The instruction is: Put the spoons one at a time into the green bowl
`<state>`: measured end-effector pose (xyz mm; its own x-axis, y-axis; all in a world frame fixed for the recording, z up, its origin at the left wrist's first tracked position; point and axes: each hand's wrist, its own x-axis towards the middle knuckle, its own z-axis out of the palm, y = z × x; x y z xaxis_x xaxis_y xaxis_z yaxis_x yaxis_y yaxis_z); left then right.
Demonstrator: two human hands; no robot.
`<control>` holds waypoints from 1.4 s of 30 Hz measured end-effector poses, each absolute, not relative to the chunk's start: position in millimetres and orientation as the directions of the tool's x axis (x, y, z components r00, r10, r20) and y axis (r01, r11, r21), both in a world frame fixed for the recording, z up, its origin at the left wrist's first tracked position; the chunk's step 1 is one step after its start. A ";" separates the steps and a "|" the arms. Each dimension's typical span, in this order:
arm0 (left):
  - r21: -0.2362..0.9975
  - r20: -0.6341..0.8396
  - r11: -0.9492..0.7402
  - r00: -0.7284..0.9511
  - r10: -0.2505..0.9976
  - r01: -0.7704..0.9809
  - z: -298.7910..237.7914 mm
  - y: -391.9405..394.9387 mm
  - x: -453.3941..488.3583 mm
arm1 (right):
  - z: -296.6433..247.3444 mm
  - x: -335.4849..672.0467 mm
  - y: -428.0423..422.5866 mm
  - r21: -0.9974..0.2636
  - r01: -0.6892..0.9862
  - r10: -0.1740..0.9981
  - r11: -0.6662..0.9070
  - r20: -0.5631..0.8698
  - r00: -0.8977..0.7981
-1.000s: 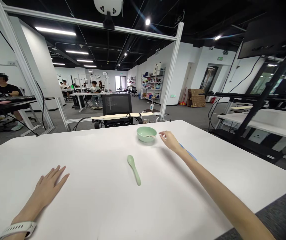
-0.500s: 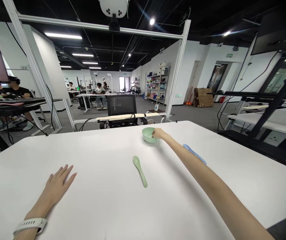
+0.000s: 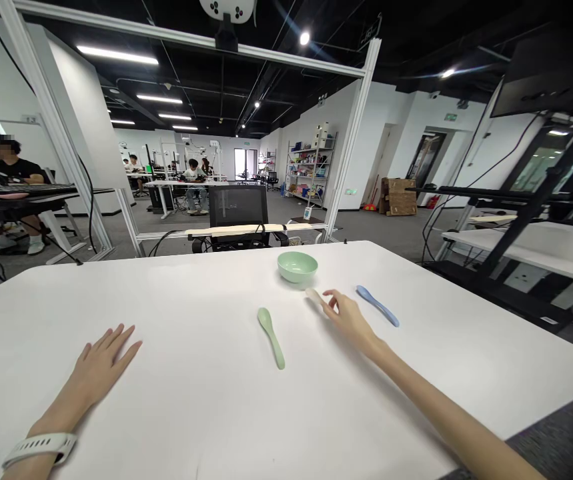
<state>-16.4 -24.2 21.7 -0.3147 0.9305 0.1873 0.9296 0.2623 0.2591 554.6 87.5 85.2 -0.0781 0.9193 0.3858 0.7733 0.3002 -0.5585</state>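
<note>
A pale, whitish spoon (image 3: pixel 313 295) extends from the fingertips of my right hand (image 3: pixel 349 319), which pinches its handle end low over the table. Just beyond the spoon stands a light green bowl (image 3: pixel 297 268). A light green spoon (image 3: pixel 271 337) lies to the left of my right hand, and a blue spoon (image 3: pixel 377 306) lies to its right. Over on the left, my left hand (image 3: pixel 101 367) rests flat on the tabletop with its fingers spread, touching no object. A white band circles my left wrist.
The white table (image 3: pixel 191 400) fills the foreground. Behind its far edge are a metal frame (image 3: pixel 351 133) and a black mesh chair (image 3: pixel 239 205). Several people sit at desks farther back, and a dark rack (image 3: pixel 506 220) stands on the right.
My right hand has drawn back from the bowl toward me, and the whitish spoon now shows in its fingers. The view has shifted slightly; my left hand stays flat on the table.
</note>
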 end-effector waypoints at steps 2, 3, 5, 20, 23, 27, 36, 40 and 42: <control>0.254 0.172 0.263 -0.311 0.935 0.931 22.2 -23.9 -17.1 | 69.0 553.1 71.5 -0.597 0.756 0.932 0.269 0.359 -0.047; 0.251 0.169 0.263 -0.310 0.936 0.931 22.4 -23.8 -17.1 | 63.4 551.7 66.6 -0.610 0.749 0.935 0.259 0.352 -0.037; 0.249 0.170 0.265 -0.312 0.935 0.931 23.0 -23.8 -16.5 | 57.7 549.0 62.3 -0.617 0.742 0.936 0.261 0.349 -0.040; 0.247 0.179 0.261 -0.309 0.934 0.933 20.0 -23.1 -18.3 | 55.9 558.2 69.7 -0.492 0.838 0.918 0.236 0.395 -0.027; 0.273 0.176 0.255 -0.309 0.935 0.928 23.9 -23.7 -16.7 | 64.3 585.5 90.1 -0.362 0.924 0.884 0.119 0.463 0.068; 0.346 0.260 0.192 -0.291 0.921 0.918 41.7 -22.3 -2.8 | 67.7 632.4 116.0 -0.132 0.971 0.850 -0.199 0.469 0.238; 0.759 0.221 -0.054 -0.178 0.959 0.649 101.9 -13.7 142.0 | 78.8 625.9 102.8 -0.378 0.922 0.884 -0.089 0.397 0.248; 0.914 -0.058 0.018 0.086 0.995 0.406 111.0 -8.5 218.5 | 90.3 543.9 61.7 -0.584 0.758 0.898 0.291 0.440 -0.006; 0.938 -0.173 0.106 0.182 0.968 0.329 112.8 -7.1 245.5 | 93.8 499.1 38.0 -0.628 0.657 0.895 0.416 0.412 -0.173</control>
